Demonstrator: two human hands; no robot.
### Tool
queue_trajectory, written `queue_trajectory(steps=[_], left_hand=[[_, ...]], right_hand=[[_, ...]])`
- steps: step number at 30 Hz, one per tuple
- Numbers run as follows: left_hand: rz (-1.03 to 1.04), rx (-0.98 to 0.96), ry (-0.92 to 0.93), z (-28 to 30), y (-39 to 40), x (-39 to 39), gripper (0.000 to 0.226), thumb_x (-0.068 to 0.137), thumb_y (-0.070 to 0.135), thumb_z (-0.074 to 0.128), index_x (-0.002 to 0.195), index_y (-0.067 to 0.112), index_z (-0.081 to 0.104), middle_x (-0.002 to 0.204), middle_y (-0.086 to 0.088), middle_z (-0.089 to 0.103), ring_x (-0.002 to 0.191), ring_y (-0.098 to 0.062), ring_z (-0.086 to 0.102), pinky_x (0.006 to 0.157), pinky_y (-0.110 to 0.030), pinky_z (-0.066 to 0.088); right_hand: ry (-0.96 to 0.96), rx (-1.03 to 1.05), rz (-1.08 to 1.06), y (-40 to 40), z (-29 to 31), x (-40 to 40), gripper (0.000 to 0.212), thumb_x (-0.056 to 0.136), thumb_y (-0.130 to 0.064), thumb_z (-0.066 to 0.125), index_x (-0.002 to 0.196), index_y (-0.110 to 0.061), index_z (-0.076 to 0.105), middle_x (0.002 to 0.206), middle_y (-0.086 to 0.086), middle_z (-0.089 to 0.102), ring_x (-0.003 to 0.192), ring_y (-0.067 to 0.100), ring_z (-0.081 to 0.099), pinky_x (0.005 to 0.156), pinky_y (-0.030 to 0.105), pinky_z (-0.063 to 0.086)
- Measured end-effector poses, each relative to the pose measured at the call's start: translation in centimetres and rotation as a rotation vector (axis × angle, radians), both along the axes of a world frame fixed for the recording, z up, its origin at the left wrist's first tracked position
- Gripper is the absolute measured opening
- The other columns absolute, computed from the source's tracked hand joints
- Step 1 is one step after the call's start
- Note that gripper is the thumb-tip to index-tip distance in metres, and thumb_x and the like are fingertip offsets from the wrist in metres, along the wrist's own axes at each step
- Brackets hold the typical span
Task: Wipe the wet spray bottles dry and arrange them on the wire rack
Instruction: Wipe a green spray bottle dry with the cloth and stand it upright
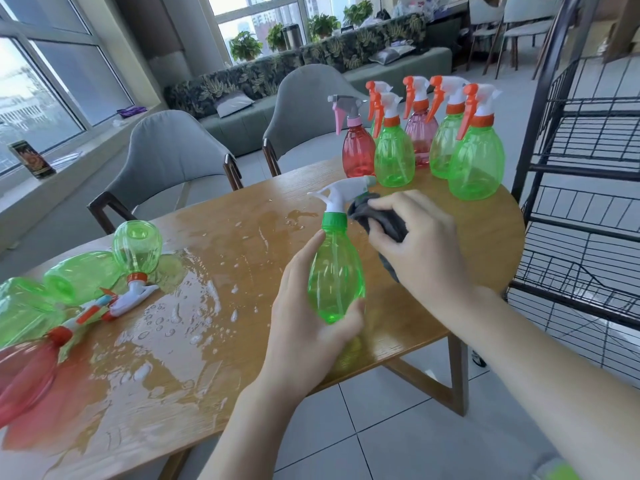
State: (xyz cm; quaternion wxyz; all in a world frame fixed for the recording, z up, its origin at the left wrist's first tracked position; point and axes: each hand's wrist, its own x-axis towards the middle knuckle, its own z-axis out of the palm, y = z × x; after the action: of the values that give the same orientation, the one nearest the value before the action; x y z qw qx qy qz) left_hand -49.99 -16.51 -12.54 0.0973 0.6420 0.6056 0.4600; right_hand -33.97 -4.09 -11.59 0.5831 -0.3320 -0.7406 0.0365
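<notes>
A wet wooden table (242, 244) stands beside an empty black wire rack (585, 188); upright spray bottles (476, 161) cluster at its far corner, others (79, 275) lie toppled at left. Above it, the left hand (304, 327) grips a green bottle (336, 271) while the right hand (422, 244) clutches a grey cloth (384, 220) against its neck.

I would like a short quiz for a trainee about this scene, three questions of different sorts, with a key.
1. True or false: the wire rack already holds bottles.
2. Which hand grips the grey cloth? A) left B) right
3. Fill in: the left hand holds a green bottle with a ____ collar.

Key: 1 false; 2 B, the right hand; 3 green.
</notes>
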Motion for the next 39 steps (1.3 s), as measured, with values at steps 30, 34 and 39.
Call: queue_trajectory(steps=[30, 34, 39], left_hand=[[-0.054, -0.032, -0.14, 0.1, -0.7, -0.4, 0.084, 0.079, 0.027, 0.08, 0.15, 0.05, 0.041, 0.139, 0.04, 0.054, 0.136, 0.01, 0.05, 0.101, -0.001, 0.035], [-0.043, -0.025, -0.147, 0.0, -0.7, -0.5, 0.082, 0.08, 0.028, 0.08, 0.149, 0.05, 0.04, 0.137, 0.039, 0.054, 0.133, 0.009, 0.052, 0.099, -0.001, 0.037], [-0.043, -0.028, -0.152, 0.0, -0.7, -0.7, 0.082, 0.081, 0.031, 0.079, 0.148, 0.052, 0.037, 0.137, 0.041, 0.052, 0.134, 0.011, 0.05, 0.099, 0.0, 0.036]], right_hand=[[0.525, -0.554, 0.198, 1.1, 1.8, -0.7, 0.018, 0.098, -0.016, 0.067, 0.112, -0.017, 0.077, 0.095, -0.01, 0.078, 0.093, 0.008, 0.072, 0.085, 0.037, 0.057], [0.526, -0.561, 0.295, 0.3, 1.7, -1.2, 0.018, 0.099, -0.009, 0.066, 0.109, -0.017, 0.078, 0.092, -0.009, 0.08, 0.092, 0.009, 0.074, 0.082, 0.034, 0.057], [0.338, -0.515, 0.345, -0.3, 1.6, -0.8, 0.033, 0.1, -0.006, 0.063, 0.125, -0.024, 0.073, 0.113, -0.014, 0.076, 0.109, 0.002, 0.07, 0.098, 0.029, 0.055]])
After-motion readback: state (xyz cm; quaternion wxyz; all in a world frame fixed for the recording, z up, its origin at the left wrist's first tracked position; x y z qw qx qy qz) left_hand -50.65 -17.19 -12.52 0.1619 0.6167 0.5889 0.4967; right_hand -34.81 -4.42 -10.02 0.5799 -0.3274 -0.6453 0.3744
